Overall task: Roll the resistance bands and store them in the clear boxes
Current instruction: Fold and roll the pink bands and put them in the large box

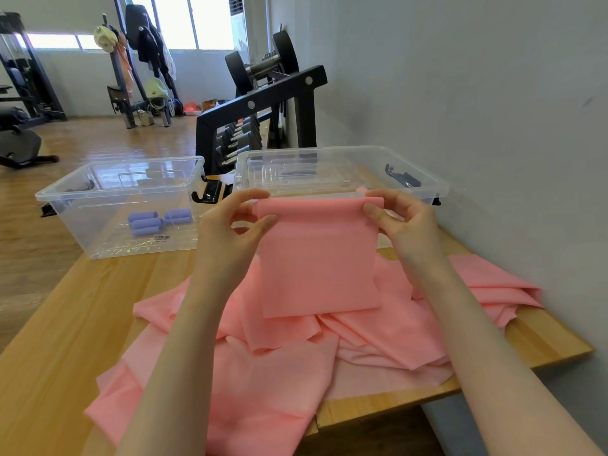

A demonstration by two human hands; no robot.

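Lying crumpled nearest on the wooden table (65,324): heap of pink bands (279,373). Above it, one pink band (319,258) hangs flat, its top edge folded over. Left hand (230,232) and right hand (401,225) pinch the top corners, thumbs in front, fingers curled behind. Beyond: right clear box (427,185); left clear box (65,199) holding purple rolls (158,220).

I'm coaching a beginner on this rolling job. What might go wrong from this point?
Both hands, left hand and right hand, pinch only the top edge of the pink band; the hanging length may roll up crooked. Its tail joins the loose pink pile, which might snag or slide off the table edge.
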